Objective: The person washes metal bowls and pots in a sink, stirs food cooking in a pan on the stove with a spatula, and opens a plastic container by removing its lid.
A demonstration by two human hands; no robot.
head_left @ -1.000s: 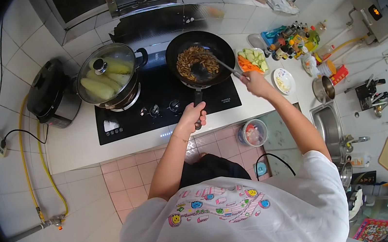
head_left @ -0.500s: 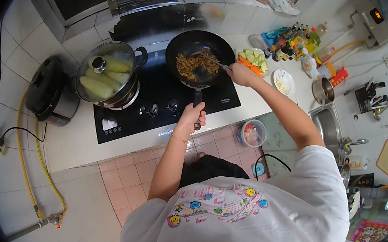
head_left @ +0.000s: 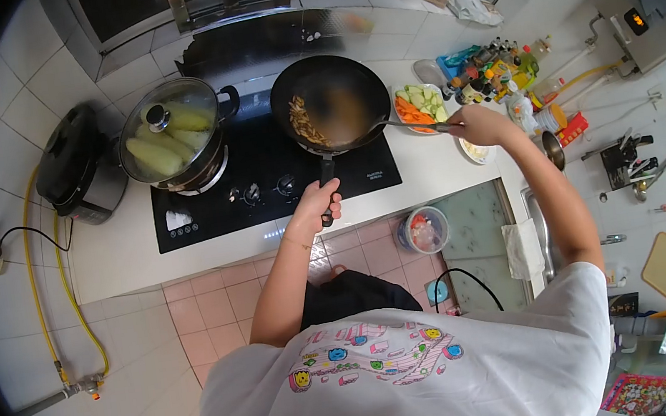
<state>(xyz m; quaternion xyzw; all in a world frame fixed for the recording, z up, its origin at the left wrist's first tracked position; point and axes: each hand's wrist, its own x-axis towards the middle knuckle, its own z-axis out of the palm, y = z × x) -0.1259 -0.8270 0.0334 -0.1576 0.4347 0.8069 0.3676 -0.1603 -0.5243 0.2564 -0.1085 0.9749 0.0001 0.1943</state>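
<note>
A black wok [head_left: 372, 89] sits on the right side of the stove [head_left: 260, 167]. My left hand [head_left: 317, 204] is wrapped round its handle [head_left: 327, 168], near the end. In my right hand [head_left: 480, 125] is the handle of a metal spatula [head_left: 415, 125], which reaches over the wok's right rim; its far end is smeared by motion. Brown cooked strips [head_left: 303, 123] lie along the wok's left side, while the middle is a brown blur. Under my right forearm is a white plate of pale pieces [head_left: 475, 152], partly hidden. Beside the wok stands a plate of sliced carrot and green vegetable [head_left: 420, 104].
A lidded pot [head_left: 172, 136] with pale green, long pieces inside stands on the left burner. Left of it is a black electric cooker [head_left: 79, 166]. Bottles [head_left: 504, 72] crowd the right counter. A clear bin [head_left: 423, 230] stands on the floor by the counter.
My right hand has moved right and away from the wok, drawing the spatula with it. The brown strips have shifted and blurred. My left hand keeps its hold on the wok handle.
</note>
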